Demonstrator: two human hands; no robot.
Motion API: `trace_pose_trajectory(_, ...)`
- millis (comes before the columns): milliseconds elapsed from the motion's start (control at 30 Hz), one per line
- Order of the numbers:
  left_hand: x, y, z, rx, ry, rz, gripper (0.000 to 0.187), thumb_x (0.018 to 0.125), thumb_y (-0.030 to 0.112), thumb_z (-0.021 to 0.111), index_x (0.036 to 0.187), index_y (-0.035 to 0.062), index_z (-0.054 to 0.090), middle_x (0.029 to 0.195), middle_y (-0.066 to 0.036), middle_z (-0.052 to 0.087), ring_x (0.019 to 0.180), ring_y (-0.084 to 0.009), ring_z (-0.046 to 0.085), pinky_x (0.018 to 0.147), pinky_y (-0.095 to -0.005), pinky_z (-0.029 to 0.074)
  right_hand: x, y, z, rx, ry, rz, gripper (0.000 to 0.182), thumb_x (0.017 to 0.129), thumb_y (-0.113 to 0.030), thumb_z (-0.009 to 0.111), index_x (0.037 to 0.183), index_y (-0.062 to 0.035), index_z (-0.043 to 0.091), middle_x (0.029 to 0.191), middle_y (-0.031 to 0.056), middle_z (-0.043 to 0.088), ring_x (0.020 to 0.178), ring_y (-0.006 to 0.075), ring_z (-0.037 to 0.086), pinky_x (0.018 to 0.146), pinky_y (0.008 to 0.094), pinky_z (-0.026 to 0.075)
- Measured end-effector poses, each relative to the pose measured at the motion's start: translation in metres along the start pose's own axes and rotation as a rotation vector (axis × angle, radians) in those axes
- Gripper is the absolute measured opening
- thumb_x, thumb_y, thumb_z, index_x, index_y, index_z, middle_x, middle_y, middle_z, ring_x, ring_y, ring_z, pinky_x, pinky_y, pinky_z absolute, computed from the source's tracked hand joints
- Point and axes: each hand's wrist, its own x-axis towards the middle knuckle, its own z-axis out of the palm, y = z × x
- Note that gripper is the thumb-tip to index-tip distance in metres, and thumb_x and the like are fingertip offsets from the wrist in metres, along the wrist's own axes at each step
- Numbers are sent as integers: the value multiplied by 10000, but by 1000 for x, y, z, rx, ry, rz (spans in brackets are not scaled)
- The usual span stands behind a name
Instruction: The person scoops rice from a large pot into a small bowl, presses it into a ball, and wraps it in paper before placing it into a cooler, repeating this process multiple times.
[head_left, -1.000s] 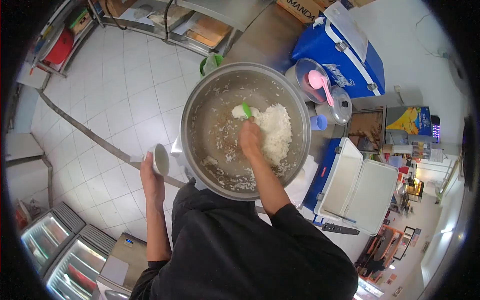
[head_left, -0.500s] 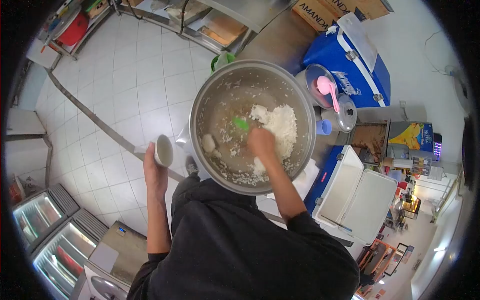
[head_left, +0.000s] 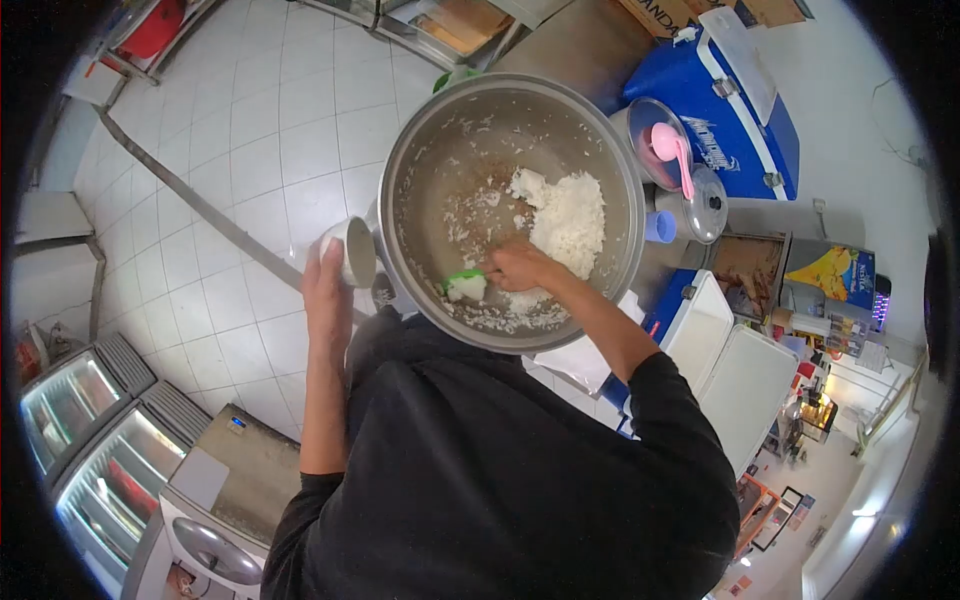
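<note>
A large metal pot (head_left: 392,190) holds a mound of white rice (head_left: 570,222) on its right side, with loose grains stuck to its bottom and wall. Inside it, my right hand (head_left: 522,266) is closed round a green scoop (head_left: 462,277), which has a lump of rice on it at the lower left of the pot. Just outside the pot's left rim, my left hand (head_left: 328,285) holds a pale bowl (head_left: 359,252), tilted with its opening toward the pot.
Right of the pot stand a clear container (head_left: 640,120) with a pink scoop (head_left: 667,143), a metal lid (head_left: 707,205), a blue cup (head_left: 659,227) and a blue cooler (head_left: 715,120). An open cooler (head_left: 740,385) lies lower right. Glass-fronted fridges (head_left: 120,480) stand lower left.
My right hand and the green scoop have moved down and left in the pot, and the scoop now carries rice. My left hand has brought the bowl up and closer to the rim.
</note>
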Motion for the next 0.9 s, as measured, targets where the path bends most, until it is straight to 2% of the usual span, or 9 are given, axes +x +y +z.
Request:
trace_pose_trajectory(100,-9,5,21,-30,-31,48,631,1042,386,565,1514,24,354,1377,-135,542,1265,-245,534,1081,-406,421,-22,19,0,217,-191,35,245,906,-172,620,1077,-70,764,805,165,695,747,303,660,723,426,536)
trace_pose_trajectory(200,-17,17,44,-65,-84,23,624,1057,430,515,1548,91,332,1423,-114,517,1304,-234,516,1099,-441,423,-33,40,-7,409,-321,-23,224,908,-164,651,1066,-64,774,728,74,675,636,176,570,626,347,478)
trace_pose_trajectory(300,-22,22,75,-93,-174,-23,636,1063,473,464,1565,121,295,1479,-122,464,1334,-254,491,1099,-459,414,-49,66,-3,742,-359,28,184,911,-157,676,1013,-42,777,663,-7,597,623,78,490,581,288,413)
trace_pose_trajectory(400,-11,-1,92,24,-249,-70,620,1052,459,469,1546,115,321,1466,-112,475,1312,-246,501,1074,-466,425,-80,20,-82,805,-268,218,178,923,-165,681,969,-18,770,666,-51,541,639,40,465,585,264,412)
trace_pose_trajectory(500,10,-44,114,-19,-149,-139,491,1057,403,476,1439,96,462,1324,-86,590,1175,-219,587,957,-398,497,-102,-10,-122,764,37,142,172,915,-126,644,933,-16,774,654,13,613,622,97,566,599,304,462)
trace_pose_trajectory(600,25,-66,132,-209,-197,-531,427,1056,382,388,1345,111,547,1260,-99,617,1153,-254,603,985,-454,495,-96,-80,-126,-24,307,331,261,893,-99,584,1073,-33,761,733,107,704,677,230,686,631,375,526)
trace_pose_trajectory(633,34,-75,133,-254,-232,-570,415,1058,380,380,1314,113,568,1239,-98,633,1135,-259,619,970,-455,511,-87,-116,-126,-220,309,443,399,866,-120,559,1234,-62,702,783,167,711,724,340,709,648,456,554)
trace_pose_trajectory(733,47,-77,144,-356,-330,-637,409,1060,375,363,1247,114,618,1196,-95,669,1103,-268,658,943,-464,547,-90,-139,-107,-356,609,504,362,954,-217,525,1249,-105,703,729,197,683,643,361,681,597,482,543)
trace_pose_trajectory(900,56,-51,137,-486,-364,-555,420,1056,381,394,1254,88,619,1254,-111,670,1180,-274,647,1018,-484,535,-119,-93,-158,-275,527,771,332,931,-150,524,1183,-42,710,829,183,725,710,364,715,626,487,559)
